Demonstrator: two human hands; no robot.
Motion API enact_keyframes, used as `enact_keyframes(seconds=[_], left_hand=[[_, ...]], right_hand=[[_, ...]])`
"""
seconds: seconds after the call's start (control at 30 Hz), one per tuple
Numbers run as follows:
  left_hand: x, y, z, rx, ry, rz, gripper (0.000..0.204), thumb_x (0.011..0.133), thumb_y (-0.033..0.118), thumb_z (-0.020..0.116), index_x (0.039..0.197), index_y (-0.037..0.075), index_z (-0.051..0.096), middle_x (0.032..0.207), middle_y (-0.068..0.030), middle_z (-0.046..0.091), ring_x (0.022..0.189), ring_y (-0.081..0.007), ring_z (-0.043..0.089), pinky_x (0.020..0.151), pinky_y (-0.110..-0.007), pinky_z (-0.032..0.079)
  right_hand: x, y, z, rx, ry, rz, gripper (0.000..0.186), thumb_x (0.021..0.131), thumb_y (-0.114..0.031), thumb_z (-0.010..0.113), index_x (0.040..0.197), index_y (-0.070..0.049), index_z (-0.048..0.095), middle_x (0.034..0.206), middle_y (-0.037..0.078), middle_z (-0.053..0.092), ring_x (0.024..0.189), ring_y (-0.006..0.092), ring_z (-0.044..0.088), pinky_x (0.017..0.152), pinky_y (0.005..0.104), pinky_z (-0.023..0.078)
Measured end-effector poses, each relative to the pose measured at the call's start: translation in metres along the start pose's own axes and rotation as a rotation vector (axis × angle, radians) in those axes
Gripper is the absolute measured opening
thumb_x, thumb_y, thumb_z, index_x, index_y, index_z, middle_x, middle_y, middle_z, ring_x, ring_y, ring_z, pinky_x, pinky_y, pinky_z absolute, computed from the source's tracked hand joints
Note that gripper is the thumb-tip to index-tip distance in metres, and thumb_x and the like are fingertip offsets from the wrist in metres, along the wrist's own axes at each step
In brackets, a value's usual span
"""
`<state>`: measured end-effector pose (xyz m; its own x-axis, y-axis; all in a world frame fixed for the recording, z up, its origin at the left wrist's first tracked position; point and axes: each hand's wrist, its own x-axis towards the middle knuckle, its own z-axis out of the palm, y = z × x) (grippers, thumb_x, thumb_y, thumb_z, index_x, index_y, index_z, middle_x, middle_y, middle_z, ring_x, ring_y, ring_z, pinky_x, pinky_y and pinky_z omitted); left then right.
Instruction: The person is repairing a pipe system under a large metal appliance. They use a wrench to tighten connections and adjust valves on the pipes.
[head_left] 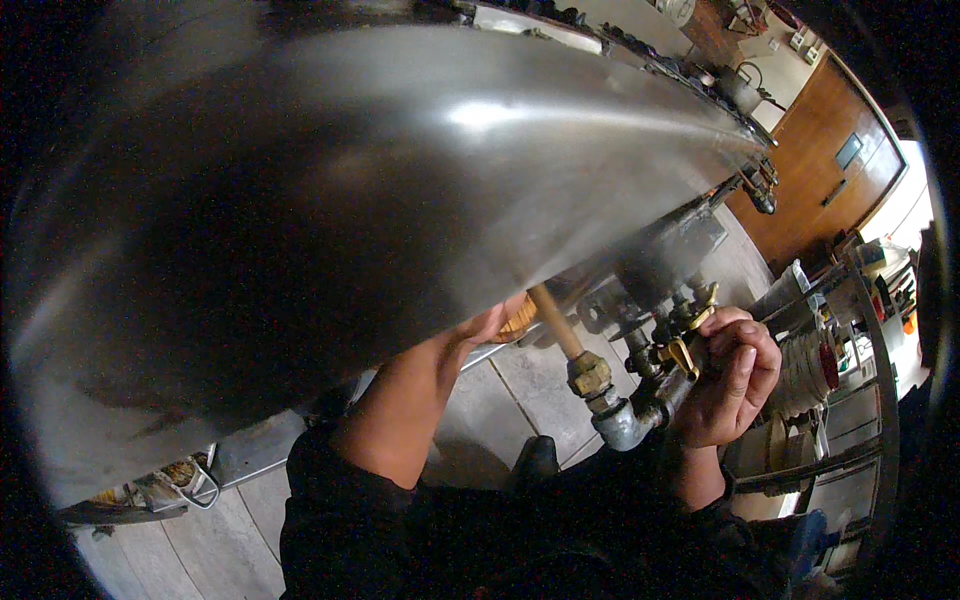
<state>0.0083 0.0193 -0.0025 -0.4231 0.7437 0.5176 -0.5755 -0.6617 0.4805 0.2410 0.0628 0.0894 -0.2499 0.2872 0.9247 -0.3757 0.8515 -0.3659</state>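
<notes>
A gas pipe assembly hangs in front of me below a large, shiny metal panel (330, 170). It includes a tan pipe (556, 322), a brass union nut (590, 374) and a grey elbow (620, 426). My right hand (735, 375) is at the valves on the right, its fingers curled with the tips at an upper brass valve handle (704, 310). A second brass valve handle (680, 357) sits just left of that hand. My left hand (492, 322) reaches under the panel's lower edge, left of the tan pipe; its fingers are mostly hidden.
At right stands a rack (880, 370) holding stacked plates (800, 375). Beyond it is a wooden door (825, 165). A metal kettle (740, 90) rests at the upper right. Below lies a tiled floor (490, 410). A wire-handled basket (190, 480) shows at lower left.
</notes>
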Motion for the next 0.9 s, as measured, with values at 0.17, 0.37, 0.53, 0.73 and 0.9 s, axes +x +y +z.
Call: enact_keyframes(seconds=[0.17,0.37,0.53,0.73,0.9], left_hand=[[-0.001,0.013,0.026,-0.303,0.147,-0.149,0.022,0.083,0.026,0.059,0.093,0.009,0.051,0.082,-0.0011,0.055,0.075,-0.0113,0.054,0.062,-0.022,0.051],[-0.003,0.01,0.008,-0.35,-0.039,-0.142,0.029,0.08,0.031,0.063,0.095,0.009,0.052,0.085,-0.0009,0.056,0.081,-0.0115,0.054,0.066,-0.023,0.051],[0.001,0.015,0.037,-0.17,0.169,-0.057,0.031,0.078,0.033,0.065,0.096,0.009,0.053,0.084,0.0014,0.056,0.079,-0.0085,0.052,0.063,-0.021,0.049],[-0.004,0.02,0.037,-0.27,0.246,-0.199,0.024,0.08,0.031,0.063,0.091,0.012,0.052,0.076,0.0041,0.053,0.062,-0.0056,0.048,0.046,-0.019,0.044],[0.003,0.006,0.006,0.583,0.196,-0.077,0.017,0.082,0.029,0.059,0.087,0.015,0.05,0.069,0.0064,0.049,0.05,-0.0039,0.041,0.035,-0.018,0.035]], right_hand=[[-0.001,0.001,-0.003,-0.013,-0.017,0.011,0.019,0.092,-0.011,0.038,0.102,0.003,0.047,0.083,0.016,0.051,0.08,0.0246,0.052,0.073,0.0354,0.043],[0.0,-0.001,-0.002,-0.009,-0.012,0.016,0.019,0.092,-0.011,0.038,0.102,0.002,0.047,0.085,0.016,0.051,0.08,0.0249,0.052,0.074,0.0359,0.043],[0.0,0.001,-0.003,-0.006,-0.023,0.009,0.018,0.092,-0.011,0.038,0.101,0.002,0.047,0.087,0.017,0.052,0.081,0.0252,0.053,0.074,0.0359,0.043],[-0.001,0.001,-0.003,0.005,-0.006,0.012,0.018,0.092,-0.011,0.039,0.101,0.002,0.047,0.087,0.017,0.052,0.08,0.0252,0.053,0.074,0.0357,0.043],[0.0,0.0,-0.001,-0.012,0.0,0.015,0.018,0.093,-0.012,0.039,0.101,0.002,0.048,0.086,0.017,0.052,0.08,0.0251,0.053,0.073,0.0347,0.043]])
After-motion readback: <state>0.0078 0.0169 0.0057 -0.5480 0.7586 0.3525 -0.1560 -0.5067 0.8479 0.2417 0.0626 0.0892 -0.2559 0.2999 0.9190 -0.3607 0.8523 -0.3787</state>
